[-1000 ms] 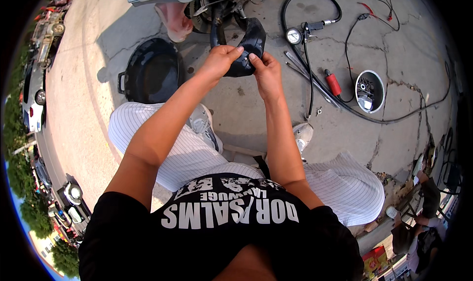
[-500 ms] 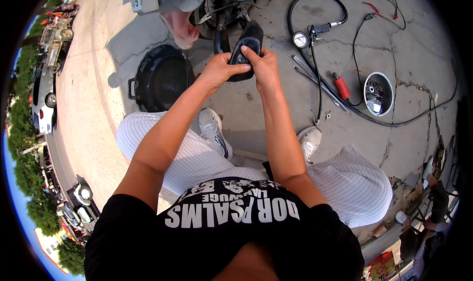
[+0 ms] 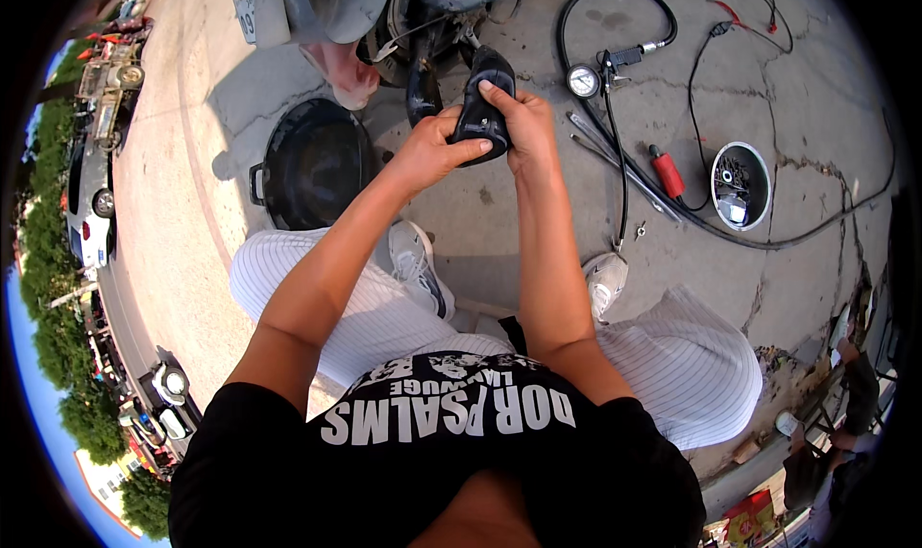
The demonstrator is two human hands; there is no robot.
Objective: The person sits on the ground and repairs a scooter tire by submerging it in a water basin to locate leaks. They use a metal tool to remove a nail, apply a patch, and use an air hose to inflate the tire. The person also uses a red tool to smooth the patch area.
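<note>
Both my hands grip a black rubber inner tube [image 3: 479, 121] that looks wet and shiny. My left hand [image 3: 429, 152] closes round its near side, with the thumb pressed along the lower edge. On the right side, my right hand [image 3: 531, 133] holds it with the thumb laid on top, a little farther away. A small pale spot shows on the rubber between the thumbs. Another stretch of the tube hangs just left, running up toward the wheel of a grey two-wheeled vehicle [image 3: 336, 5]. My fingers under the tube are hidden.
A black basin [image 3: 317, 164] stands left of my hands, below a pinkish bag-like thing [image 3: 346, 68]. To the right lie a hose with a pressure gauge [image 3: 583, 81], metal bars [image 3: 615, 164], a red-handled tool [image 3: 667, 171] and a metal bowl [image 3: 767, 193] of small parts.
The held part of the tube has tilted more upright and turned slightly between my hands. My right hand has shifted a little right and nearer. The view has moved slightly.
</note>
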